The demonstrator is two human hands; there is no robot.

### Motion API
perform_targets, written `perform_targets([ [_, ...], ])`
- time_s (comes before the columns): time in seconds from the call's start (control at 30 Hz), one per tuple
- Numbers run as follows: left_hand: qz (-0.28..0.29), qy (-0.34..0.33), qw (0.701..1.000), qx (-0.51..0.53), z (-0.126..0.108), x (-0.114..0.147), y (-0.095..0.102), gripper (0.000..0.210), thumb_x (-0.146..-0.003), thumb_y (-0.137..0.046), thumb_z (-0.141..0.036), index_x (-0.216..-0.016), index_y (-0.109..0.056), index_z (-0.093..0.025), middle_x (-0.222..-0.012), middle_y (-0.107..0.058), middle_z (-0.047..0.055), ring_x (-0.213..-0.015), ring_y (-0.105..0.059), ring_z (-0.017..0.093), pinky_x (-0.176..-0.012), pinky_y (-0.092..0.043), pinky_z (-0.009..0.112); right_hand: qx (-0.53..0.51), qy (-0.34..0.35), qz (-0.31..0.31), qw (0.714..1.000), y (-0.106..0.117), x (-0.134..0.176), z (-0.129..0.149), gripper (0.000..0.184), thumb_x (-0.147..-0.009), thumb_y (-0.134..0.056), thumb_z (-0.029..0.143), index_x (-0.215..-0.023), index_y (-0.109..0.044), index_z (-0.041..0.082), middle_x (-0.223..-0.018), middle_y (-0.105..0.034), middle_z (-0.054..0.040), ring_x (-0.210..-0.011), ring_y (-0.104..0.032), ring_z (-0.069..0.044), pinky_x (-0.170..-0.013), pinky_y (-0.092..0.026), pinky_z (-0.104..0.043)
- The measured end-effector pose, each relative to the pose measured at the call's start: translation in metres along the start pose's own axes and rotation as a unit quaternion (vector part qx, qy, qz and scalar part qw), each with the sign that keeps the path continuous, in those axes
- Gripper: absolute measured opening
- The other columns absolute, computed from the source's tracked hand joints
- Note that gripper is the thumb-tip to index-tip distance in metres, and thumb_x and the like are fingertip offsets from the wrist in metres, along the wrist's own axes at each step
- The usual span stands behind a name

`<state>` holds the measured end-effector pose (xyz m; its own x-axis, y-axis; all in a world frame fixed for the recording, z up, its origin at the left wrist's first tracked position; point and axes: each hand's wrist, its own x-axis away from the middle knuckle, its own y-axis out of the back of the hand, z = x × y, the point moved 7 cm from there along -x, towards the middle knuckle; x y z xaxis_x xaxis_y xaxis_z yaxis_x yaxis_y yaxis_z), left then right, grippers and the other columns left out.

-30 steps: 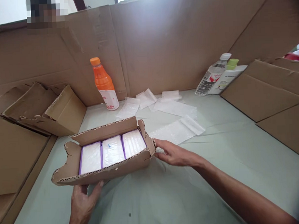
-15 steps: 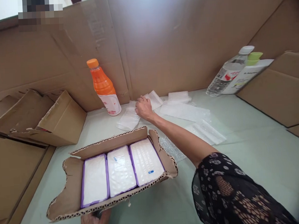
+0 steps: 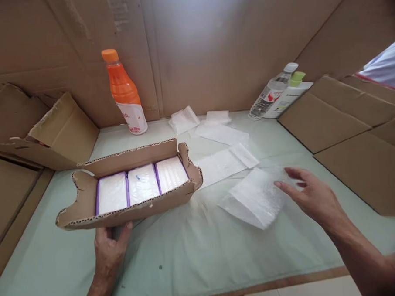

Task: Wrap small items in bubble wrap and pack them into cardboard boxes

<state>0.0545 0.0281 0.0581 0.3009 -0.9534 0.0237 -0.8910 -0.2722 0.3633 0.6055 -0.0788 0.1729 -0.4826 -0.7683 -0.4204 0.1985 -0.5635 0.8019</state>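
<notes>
My left hand (image 3: 110, 252) grips the near underside of a cut-down cardboard box (image 3: 167, 200); its fingertips are hidden beneath it. The box is tilted towards me. Side by side inside it lie three white packs (image 3: 143, 185) with purple edges, perhaps tissue packs. On the right, my right hand (image 3: 312, 195) is open, thumb and fingers apart, at the edge of a clear bubble-wrap bag (image 3: 255, 198). The bag lies loosely over the cloth, its right edge blurred near my fingertips.
More bubble-wrap pieces (image 3: 223, 134) are spread behind. An orange drink bottle (image 3: 126, 94) stands at the back left. A clear water bottle (image 3: 270, 94) and a white bottle (image 3: 289, 101) stand back right. Cardboard boxes flank both sides (image 3: 66, 132), and a cardboard wall (image 3: 193, 56) closes the back.
My right hand has come back from the far bubble wrap to the near right, and a bubble-wrap bag now lies there. My left hand still holds the box. The view has shifted.
</notes>
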Motion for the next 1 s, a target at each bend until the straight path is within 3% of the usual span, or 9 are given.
perform_targets([
  [0.1,0.018,0.005,1.000,0.006,-0.005,-0.002,0.002,0.071,-0.057,-0.084,-0.057,-0.110,-0.059,-0.017,-0.111,-0.070,0.016,-0.109,-0.067,0.034,-0.104,-0.049,0.054,0.010,0.079,-0.018,0.997,-0.003,0.016,0.038,0.043,-0.091,-0.057,0.056,-0.123,-0.063,0.027,-0.129,-0.066,-0.0172,-0.120,-0.062,-0.039,-0.093,-0.053,-0.059],
  [0.17,0.019,0.018,1.000,0.002,-0.006,-0.004,0.004,0.071,-0.056,-0.084,-0.055,-0.109,-0.059,-0.017,-0.108,-0.071,0.014,-0.105,-0.068,0.033,-0.100,-0.052,0.051,-0.069,0.156,0.045,0.984,-0.030,0.028,0.087,0.041,-0.095,-0.058,0.045,-0.132,-0.058,0.028,-0.134,-0.064,-0.0130,-0.126,-0.060,-0.033,-0.104,-0.050,-0.055],
  [0.27,0.025,0.019,0.999,-0.004,-0.013,-0.007,0.004,0.068,-0.055,-0.084,-0.055,-0.105,-0.059,-0.017,-0.102,-0.071,0.013,-0.097,-0.070,0.031,-0.090,-0.056,0.045,-0.174,0.235,0.226,0.929,-0.092,0.049,0.163,0.058,-0.090,-0.063,0.044,-0.142,-0.047,0.022,-0.134,-0.064,-0.0150,-0.119,-0.063,-0.031,-0.095,-0.055,-0.049],
  [0.37,0.039,-0.012,0.999,-0.015,-0.029,-0.018,-0.003,0.061,-0.060,-0.081,-0.054,-0.103,-0.059,-0.017,-0.096,-0.070,0.010,-0.091,-0.069,0.027,-0.082,-0.057,0.038,-0.217,0.224,0.291,0.904,-0.139,0.048,0.207,0.057,-0.088,-0.063,0.040,-0.138,-0.049,0.017,-0.124,-0.067,-0.0170,-0.108,-0.065,-0.032,-0.085,-0.055,-0.047],
  [0.53,0.067,-0.083,0.994,-0.021,-0.062,-0.069,-0.029,0.050,-0.067,-0.076,-0.050,-0.100,-0.058,-0.017,-0.090,-0.066,0.004,-0.082,-0.065,0.020,-0.073,-0.055,0.032,-0.229,0.166,0.277,0.918,-0.176,-0.003,0.222,0.043,-0.086,-0.057,0.033,-0.127,-0.055,0.019,-0.116,-0.070,-0.0117,-0.101,-0.067,-0.028,-0.080,-0.053,-0.038],
  [0.7,0.090,-0.136,0.987,0.004,-0.087,-0.139,-0.066,0.048,-0.067,-0.074,-0.043,-0.104,-0.058,-0.017,-0.099,-0.068,0.007,-0.092,-0.066,0.023,-0.078,-0.058,0.035,-0.233,0.142,0.275,0.922,-0.209,-0.062,0.236,0.043,-0.082,-0.057,0.034,-0.122,-0.059,0.018,-0.116,-0.073,-0.0113,-0.098,-0.068,-0.028,-0.084,-0.053,-0.039],
  [0.83,0.100,-0.168,0.980,0.019,-0.096,-0.183,-0.084,0.048,-0.068,-0.074,-0.039,-0.107,-0.059,-0.016,-0.104,-0.068,0.010,-0.098,-0.067,0.024,-0.087,-0.058,0.040,-0.253,0.127,0.272,0.920,-0.233,-0.091,0.255,0.052,-0.081,-0.056,0.030,-0.130,-0.057,0.015,-0.125,-0.071,-0.0129,-0.104,-0.068,-0.029,-0.090,-0.053,-0.042],
  [0.93,0.072,-0.139,0.986,0.053,-0.086,-0.193,-0.082,0.059,-0.070,-0.072,-0.032,-0.122,-0.054,-0.013,-0.113,-0.066,0.014,-0.106,-0.066,0.025,-0.098,-0.054,0.045,-0.231,0.125,0.277,0.924,-0.230,-0.093,0.250,0.059,-0.084,-0.056,0.030,-0.140,-0.052,0.011,-0.137,-0.064,-0.0165,-0.114,-0.066,-0.030,-0.095,-0.053,-0.044],
  [1.0,0.043,-0.108,0.991,0.060,-0.071,-0.178,-0.074,0.073,-0.073,-0.071,-0.030,-0.138,-0.044,-0.011,-0.123,-0.062,0.018,-0.112,-0.064,0.026,-0.104,-0.050,0.048,-0.190,0.145,0.269,0.933,-0.213,-0.081,0.232,0.057,-0.089,-0.055,0.033,-0.141,-0.052,0.012,-0.142,-0.061,-0.0172,-0.124,-0.061,-0.031,-0.101,-0.050,-0.046],
])
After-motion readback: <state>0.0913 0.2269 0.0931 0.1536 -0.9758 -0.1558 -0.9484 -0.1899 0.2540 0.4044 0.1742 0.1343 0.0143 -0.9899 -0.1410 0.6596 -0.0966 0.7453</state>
